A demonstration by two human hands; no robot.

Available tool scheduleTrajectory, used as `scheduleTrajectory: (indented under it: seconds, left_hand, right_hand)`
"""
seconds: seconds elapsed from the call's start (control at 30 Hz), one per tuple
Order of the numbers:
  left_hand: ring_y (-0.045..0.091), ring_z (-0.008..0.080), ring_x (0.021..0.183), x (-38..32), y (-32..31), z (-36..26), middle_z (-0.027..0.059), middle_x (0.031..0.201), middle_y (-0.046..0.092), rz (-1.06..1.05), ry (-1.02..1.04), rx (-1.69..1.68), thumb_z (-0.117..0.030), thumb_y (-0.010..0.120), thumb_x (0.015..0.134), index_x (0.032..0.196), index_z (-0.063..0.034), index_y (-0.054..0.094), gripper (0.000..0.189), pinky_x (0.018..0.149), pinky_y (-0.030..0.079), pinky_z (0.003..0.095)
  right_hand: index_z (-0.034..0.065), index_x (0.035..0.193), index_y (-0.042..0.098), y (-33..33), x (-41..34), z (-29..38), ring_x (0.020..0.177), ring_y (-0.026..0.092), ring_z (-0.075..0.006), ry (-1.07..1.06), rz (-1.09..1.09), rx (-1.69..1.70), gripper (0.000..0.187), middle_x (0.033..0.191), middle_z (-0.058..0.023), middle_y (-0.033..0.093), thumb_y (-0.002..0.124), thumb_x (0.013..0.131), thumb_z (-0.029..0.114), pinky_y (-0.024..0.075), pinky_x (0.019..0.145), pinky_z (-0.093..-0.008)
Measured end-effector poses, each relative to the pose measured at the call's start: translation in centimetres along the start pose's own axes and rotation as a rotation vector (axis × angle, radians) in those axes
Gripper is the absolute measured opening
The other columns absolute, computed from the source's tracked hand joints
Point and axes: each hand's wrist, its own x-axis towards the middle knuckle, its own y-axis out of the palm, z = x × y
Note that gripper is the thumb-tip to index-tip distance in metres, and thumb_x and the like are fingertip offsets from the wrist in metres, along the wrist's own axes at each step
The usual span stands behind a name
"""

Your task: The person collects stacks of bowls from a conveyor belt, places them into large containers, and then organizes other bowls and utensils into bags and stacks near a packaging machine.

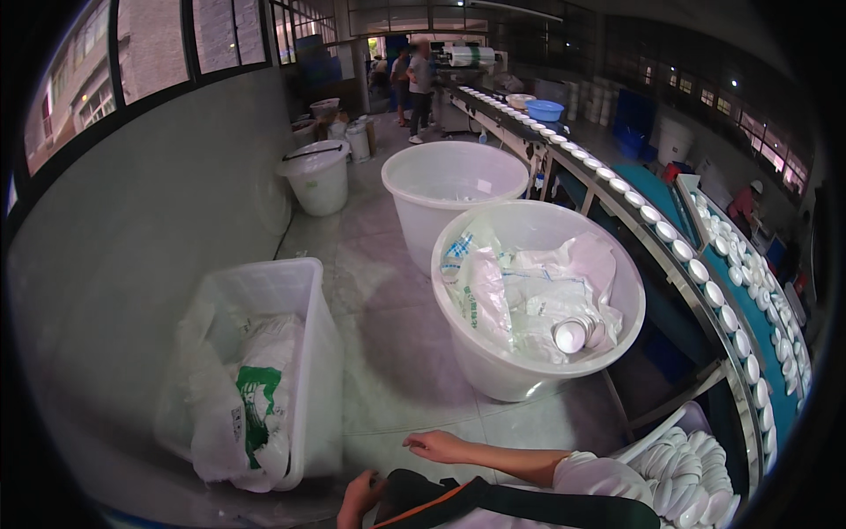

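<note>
My right hand (pixel 433 446) reaches in from the right over the grey floor, loosely curved, with nothing visible in it. My left hand (pixel 360 494) is at the bottom edge beside the dark apron (pixel 423 499) with an orange stripe; its fingers are partly hidden. Left of both hands stands a white rectangular plastic bin (pixel 317 397), with a printed plastic sack (pixel 264 390) inside. Ahead is a large round white tub (pixel 515 387), containing crumpled plastic bags (pixel 548 291) and a short row of white round dishes (pixel 570 336). A heap of similar dishes (pixel 687 473) fills a container beside my right sleeve.
A curved conveyor (pixel 661 258) carries a line of white dishes on the right, with a teal belt (pixel 760 311) beyond. Another round tub (pixel 456 172) stands behind the near one, and a lidded tub (pixel 317 178) by the wall. People (pixel 418 86) stand farther back.
</note>
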Motion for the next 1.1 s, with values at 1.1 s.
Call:
scheduleTrajectory:
  seconds: [1.1]
  left_hand:
    - [0.053,0.0323,0.091,79.2,-26.8,-8.3,0.0187,0.096,0.056,0.246,0.034,0.243,-0.04,0.055,0.071,0.104,-0.0043,0.052,0.048,0.077,0.042,0.039]
  right_hand:
    - [0.0062,0.102,0.051,-42.6,63.5,-28.5,0.078,0.056,-0.0305,0.155,-0.151,-0.194,0.026,0.086,-0.014,0.058,0.049,0.078,0.017,0.0447,0.069,-0.0364]
